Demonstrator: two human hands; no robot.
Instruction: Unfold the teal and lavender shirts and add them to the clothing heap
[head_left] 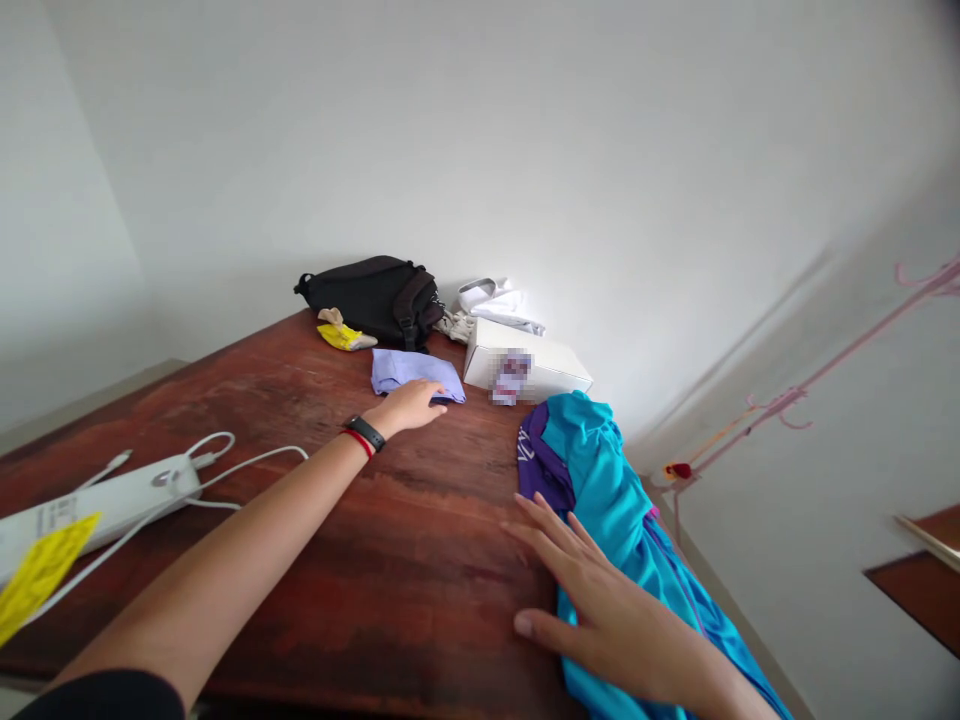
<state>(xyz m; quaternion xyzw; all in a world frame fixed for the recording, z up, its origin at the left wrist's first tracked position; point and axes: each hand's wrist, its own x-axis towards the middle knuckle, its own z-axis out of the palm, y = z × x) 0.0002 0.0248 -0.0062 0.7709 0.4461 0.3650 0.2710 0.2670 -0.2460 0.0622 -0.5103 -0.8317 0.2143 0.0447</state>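
Broadly, item by item, from the largest down:

Table [315, 570]: dark red-brown wood, filling the near and left part of the view, its far corner set against a pale wall.

Teal garment [607, 480]: shiny, with purple panels, draped along the table's right edge and trailing off at the near right.

Left hand [409, 405]: arm stretched far across the table, black band and red band at the wrist; palm down, fingers loosely together, fingertips resting on the near edge of the folded cloth, gripping nothing.

Right hand [592, 590]: laid flat at the near right, fingers spread wide, partly on the teal garment and partly on bare wood, holding nothing.

Black bag [371, 295]: at the far corner, against the wall.

White box [536, 365]: right of the folded cloth, just beyond the garment, its label blurred.

Power strip [97, 505]: white, at the left edge, with white cables looping to its right.

Folded cloth [412, 372]: pale lilac-blue, flat on the far middle of the table, between bag and box.

White bundle [499, 300]: behind the box, by the wall.

Yellow tag [41, 570]: near left, lying over the power strip's end.

Yellow item [341, 335]: small, crumpled, just in front of the bag
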